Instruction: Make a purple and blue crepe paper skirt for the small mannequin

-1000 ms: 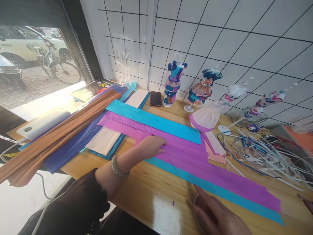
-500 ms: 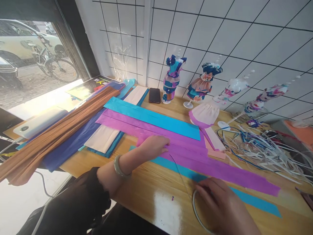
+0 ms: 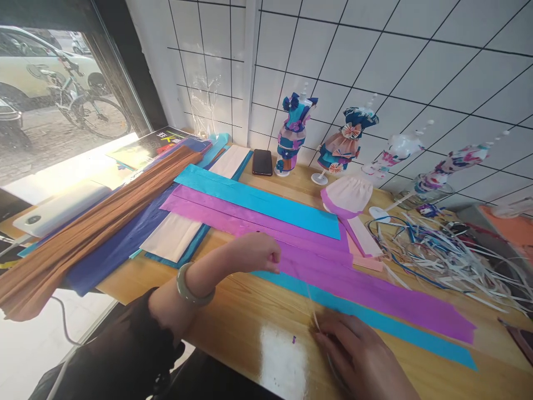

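A thin white strip [image 3: 314, 318] bends up from my right hand [image 3: 353, 350], whose fingers pinch it low over the wooden table. Its far end thins to a blurred line over the purple paper [image 3: 387, 290]. My left hand [image 3: 259, 253], with a pale bangle [image 3: 189, 289] at the wrist, is curled closed above that paper's near edge. Whether the strip reaches its fingertips is unclear. A narrow blue strip [image 3: 433, 343] lies along the purple paper's near side. On the purple sheets behind rests a wider blue sheet [image 3: 258, 200].
Brown pleated paper [image 3: 112, 214], a navy sheet [image 3: 112, 250] and cream paper [image 3: 172, 239] lie to the left. At the wall are a phone [image 3: 262, 163] and several dressed mini mannequins [image 3: 292, 136]. Tangled strips [image 3: 441, 250] spread at right.
My left hand has moved slightly left and lifted off the purple paper, fingers curled. The right hand has shifted left and down, drawing the white strip with it.
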Motion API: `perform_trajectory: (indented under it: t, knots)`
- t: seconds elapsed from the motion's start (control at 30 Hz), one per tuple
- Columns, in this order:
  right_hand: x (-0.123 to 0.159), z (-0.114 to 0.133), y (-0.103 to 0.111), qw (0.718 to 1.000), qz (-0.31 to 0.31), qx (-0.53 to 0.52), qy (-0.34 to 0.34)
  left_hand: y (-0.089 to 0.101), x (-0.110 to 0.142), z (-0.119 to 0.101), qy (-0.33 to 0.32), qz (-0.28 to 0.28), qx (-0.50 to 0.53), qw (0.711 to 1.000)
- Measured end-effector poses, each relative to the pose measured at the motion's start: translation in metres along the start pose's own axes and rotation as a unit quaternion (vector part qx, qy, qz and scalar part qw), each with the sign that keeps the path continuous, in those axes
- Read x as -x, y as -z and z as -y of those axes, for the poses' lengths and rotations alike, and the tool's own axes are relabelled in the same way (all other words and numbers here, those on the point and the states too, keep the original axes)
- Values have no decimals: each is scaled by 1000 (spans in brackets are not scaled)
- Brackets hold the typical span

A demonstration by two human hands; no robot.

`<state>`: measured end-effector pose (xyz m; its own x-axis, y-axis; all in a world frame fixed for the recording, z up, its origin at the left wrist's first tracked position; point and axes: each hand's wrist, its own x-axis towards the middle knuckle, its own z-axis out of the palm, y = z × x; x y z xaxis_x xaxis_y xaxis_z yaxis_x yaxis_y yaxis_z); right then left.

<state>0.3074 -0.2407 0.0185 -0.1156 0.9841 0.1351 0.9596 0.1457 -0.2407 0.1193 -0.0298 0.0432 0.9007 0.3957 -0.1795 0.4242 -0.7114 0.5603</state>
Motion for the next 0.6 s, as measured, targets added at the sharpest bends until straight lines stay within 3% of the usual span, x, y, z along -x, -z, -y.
perform_trajectory:
  t: [0.17,0.4,0.6]
  knots:
    - [3,-4,5,1000,12,-6,-15,-9,-3,0,-5,23,-31,999]
    - [0,8,4,998,-11,-43,54,-14,-5,3,-47,6,-30,998]
    - [6,8,4,994,-58,-84,33,-10,1,-2,-65,23,54,996]
